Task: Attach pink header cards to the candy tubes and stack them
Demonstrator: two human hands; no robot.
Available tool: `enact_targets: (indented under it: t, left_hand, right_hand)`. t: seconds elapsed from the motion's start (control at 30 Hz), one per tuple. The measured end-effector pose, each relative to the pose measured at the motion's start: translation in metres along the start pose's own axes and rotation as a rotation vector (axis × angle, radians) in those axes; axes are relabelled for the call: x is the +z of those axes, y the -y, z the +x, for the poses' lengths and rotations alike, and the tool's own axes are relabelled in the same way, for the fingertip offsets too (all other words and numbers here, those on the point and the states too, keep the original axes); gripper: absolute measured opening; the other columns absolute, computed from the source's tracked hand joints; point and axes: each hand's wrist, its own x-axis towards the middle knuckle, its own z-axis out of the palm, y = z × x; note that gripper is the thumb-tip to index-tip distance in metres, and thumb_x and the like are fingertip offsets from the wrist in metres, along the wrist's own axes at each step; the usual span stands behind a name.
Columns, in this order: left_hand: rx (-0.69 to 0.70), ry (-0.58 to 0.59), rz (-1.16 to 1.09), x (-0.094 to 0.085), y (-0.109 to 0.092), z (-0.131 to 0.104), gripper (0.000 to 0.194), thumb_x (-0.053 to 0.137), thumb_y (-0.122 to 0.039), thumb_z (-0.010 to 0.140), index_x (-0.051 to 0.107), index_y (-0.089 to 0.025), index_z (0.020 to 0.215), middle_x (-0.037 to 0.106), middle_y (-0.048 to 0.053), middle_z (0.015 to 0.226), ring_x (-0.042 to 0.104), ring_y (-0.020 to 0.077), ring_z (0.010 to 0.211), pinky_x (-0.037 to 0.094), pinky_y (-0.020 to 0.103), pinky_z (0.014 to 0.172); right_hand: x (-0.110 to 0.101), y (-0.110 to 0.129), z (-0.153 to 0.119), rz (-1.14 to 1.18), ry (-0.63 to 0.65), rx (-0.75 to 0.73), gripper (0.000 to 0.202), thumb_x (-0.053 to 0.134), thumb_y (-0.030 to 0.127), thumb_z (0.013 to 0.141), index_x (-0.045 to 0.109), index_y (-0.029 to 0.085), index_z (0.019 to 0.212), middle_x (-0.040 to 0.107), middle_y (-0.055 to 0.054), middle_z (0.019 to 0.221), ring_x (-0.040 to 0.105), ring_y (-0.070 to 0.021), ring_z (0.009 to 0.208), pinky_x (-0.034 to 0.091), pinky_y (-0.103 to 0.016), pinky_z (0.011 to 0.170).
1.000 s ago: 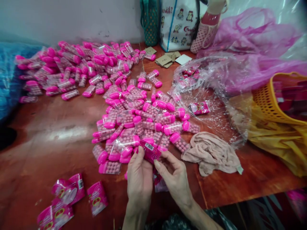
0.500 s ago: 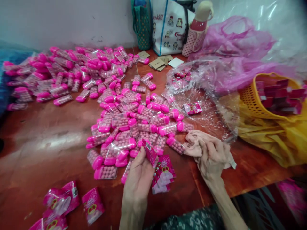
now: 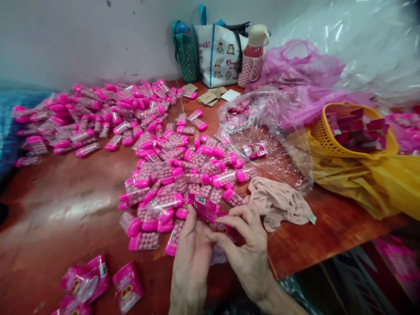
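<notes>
By the left hand (image 3: 193,251), a small pink printed card with barcode (image 3: 203,210) is gripped before heaped pink-capped clear plastic containers (image 3: 166,201). The right hand (image 3: 246,240) is held just beside; whether anything is pinched cannot be told.

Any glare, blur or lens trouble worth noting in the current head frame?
Head view: pale glare sits on the table at left; white glints streak the plastic sheeting at upper right; the blue plastic at the left edge looks soft and smeared; the pink card in the left hand is visible, but its barcode is too small to read.
</notes>
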Motion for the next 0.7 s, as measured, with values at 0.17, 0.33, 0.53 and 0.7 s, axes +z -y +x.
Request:
enact_targets:
  t: [0.17,0.33,0.53,0.7]
  left_hand:
    - [0.03,-0.028,-0.012,-0.006,0.002,0.004,0.022,0.056,-0.023,0.082,0.065,-0.02,0.102,0.069,0.001,0.073,0.064,0.0132,0.063,0.053,0.021,0.057]
    - [-0.001,-0.032,-0.079,0.005,0.005,0.002,0.021,0.052,-0.026,0.085,0.068,-0.016,0.077,0.066,0.001,0.065,0.061,0.0106,0.058,0.052,0.017,0.056]
    - [-0.01,-0.07,-0.13,0.011,0.015,-0.002,0.031,0.042,-0.015,0.089,0.07,-0.014,0.076,0.069,0.007,0.079,0.065,0.0138,0.077,0.051,0.023,0.075]
    - [0.461,-0.124,0.232,-0.006,0.004,0.004,0.022,0.069,-0.009,0.068,0.07,-0.018,0.089,0.069,0.003,0.091,0.062,0.0117,0.078,0.049,0.018,0.071]
  right_hand:
    - [0.011,-0.006,-0.002,0.047,0.009,0.084,0.008,0.07,0.021,0.073,0.066,0.021,0.079,0.053,-0.002,0.077,0.048,-0.0204,0.078,0.043,-0.036,0.07]
    - [0.015,-0.005,-0.006,0.065,-0.019,0.115,0.013,0.067,0.022,0.076,0.067,0.025,0.089,0.054,-0.003,0.087,0.049,-0.0221,0.086,0.044,-0.039,0.077]
    - [0.016,-0.008,0.005,0.204,0.142,0.25,0.016,0.061,0.025,0.082,0.07,0.027,0.095,0.056,-0.005,0.101,0.05,-0.023,0.099,0.043,-0.039,0.087]
    - [0.006,-0.015,0.014,0.176,0.159,0.191,0.019,0.055,0.023,0.086,0.068,0.03,0.099,0.056,-0.003,0.107,0.047,-0.0219,0.106,0.037,-0.039,0.094]
